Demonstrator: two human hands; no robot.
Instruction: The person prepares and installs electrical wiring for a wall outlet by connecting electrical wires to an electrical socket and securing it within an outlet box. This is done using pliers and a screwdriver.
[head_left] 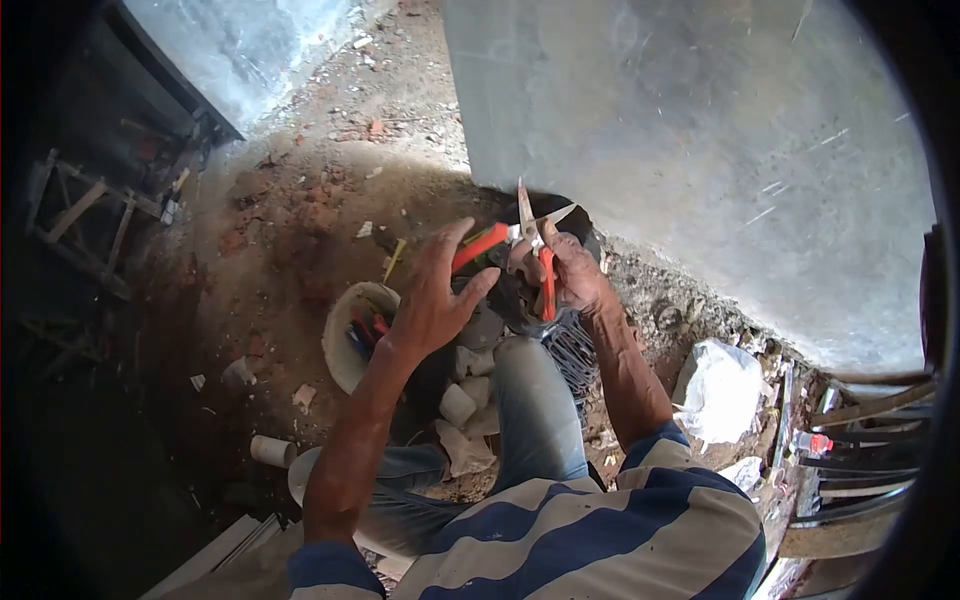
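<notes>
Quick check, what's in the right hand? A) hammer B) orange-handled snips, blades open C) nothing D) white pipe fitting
B: the right hand grips orange-handled snips, blades spread and pointing up at the grey wall; the left hand hangs open beside them.

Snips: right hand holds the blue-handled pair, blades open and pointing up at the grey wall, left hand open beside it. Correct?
One error: the handles of the snips are red-orange, not blue, as the head view shows. Otherwise correct: the right hand holds them, blades open toward the grey wall, and the left hand is open beside it.
</notes>
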